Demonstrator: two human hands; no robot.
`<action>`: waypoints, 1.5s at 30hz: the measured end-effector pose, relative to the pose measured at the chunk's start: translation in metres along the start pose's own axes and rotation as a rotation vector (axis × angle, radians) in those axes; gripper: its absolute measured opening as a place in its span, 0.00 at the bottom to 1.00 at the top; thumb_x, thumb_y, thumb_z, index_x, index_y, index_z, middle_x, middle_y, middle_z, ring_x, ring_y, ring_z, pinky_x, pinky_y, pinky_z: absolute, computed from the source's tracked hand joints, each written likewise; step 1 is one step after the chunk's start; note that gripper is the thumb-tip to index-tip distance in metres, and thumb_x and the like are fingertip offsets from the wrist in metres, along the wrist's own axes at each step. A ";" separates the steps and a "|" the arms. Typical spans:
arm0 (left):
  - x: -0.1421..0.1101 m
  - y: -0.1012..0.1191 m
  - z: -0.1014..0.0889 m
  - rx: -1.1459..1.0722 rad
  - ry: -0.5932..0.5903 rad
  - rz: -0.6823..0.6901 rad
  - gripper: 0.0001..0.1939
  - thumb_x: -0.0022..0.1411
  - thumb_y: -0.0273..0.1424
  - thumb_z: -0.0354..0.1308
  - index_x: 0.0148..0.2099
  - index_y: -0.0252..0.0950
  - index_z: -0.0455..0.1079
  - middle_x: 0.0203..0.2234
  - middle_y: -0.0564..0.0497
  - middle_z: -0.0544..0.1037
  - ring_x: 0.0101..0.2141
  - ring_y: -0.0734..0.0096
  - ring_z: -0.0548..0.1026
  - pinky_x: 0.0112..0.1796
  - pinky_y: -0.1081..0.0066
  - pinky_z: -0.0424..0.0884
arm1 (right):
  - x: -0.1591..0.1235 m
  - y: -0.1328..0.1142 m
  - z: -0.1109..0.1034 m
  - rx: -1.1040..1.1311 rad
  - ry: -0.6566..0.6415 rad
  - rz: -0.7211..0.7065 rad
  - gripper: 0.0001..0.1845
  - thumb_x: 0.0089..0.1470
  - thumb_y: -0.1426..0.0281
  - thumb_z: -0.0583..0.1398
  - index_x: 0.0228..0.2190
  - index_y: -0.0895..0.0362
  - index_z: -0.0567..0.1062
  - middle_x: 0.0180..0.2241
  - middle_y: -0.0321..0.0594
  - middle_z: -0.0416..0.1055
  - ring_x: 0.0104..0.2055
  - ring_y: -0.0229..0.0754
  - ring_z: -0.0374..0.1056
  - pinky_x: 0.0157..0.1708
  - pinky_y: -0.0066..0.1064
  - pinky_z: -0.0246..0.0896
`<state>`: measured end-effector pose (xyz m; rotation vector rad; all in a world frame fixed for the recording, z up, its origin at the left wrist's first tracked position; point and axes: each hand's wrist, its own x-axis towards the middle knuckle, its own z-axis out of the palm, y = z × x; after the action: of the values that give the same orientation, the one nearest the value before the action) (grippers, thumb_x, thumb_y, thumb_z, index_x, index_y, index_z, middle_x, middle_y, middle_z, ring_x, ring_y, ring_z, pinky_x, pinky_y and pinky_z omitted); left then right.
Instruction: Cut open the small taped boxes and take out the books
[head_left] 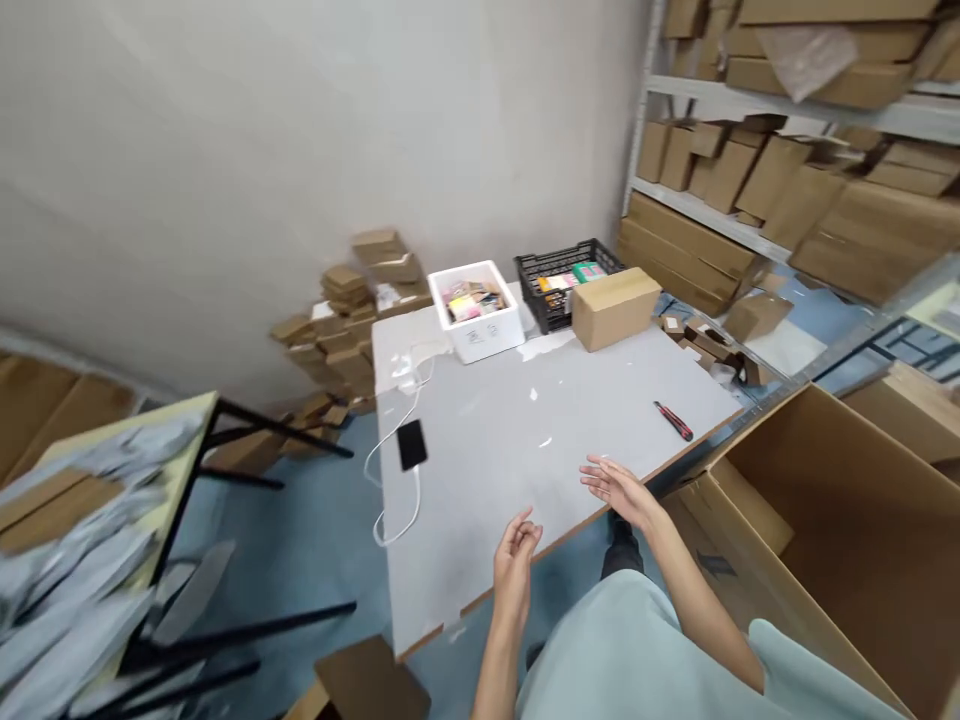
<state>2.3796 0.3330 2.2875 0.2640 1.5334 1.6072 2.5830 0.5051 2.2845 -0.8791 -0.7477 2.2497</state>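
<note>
Both hands hover over the near edge of a light grey table [480, 480]. My left hand [516, 555] is empty, its fingers loosely curved and apart. To its right, my right hand [615, 488] has its fingers stretched out and holds nothing. Nearest to the right hand lies a red and black utility knife [673, 421]. A black phone [412, 445] with a white cable [415, 510] rests at the table's left side. Toward the back stand a white bin [487, 335] of small packets, a black crate [555, 314] with colourful packs, and a closed cardboard box [615, 310].
A large open carton [810, 540] stands close on my right. Shelves [750, 235] full of cardboard boxes rise behind it. At left, another table [172, 430] carries grey plastic mailers [82, 570]. Stacked cartons [345, 340] line the wall, and an open box [371, 680] sits on the floor.
</note>
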 end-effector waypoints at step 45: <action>-0.282 -0.192 0.351 0.590 -1.347 -0.529 0.24 0.53 0.43 0.80 0.51 0.42 0.88 0.33 0.52 0.77 0.38 0.66 0.79 0.52 0.64 0.79 | -0.454 0.074 -0.206 0.430 1.187 -0.668 0.36 0.49 0.38 0.78 0.52 0.45 0.88 0.58 0.49 0.86 0.59 0.61 0.82 0.64 0.56 0.71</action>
<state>2.8682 0.3570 2.3063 0.9342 0.7895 0.2694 2.9811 0.1962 2.2844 -1.2580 0.0378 0.9414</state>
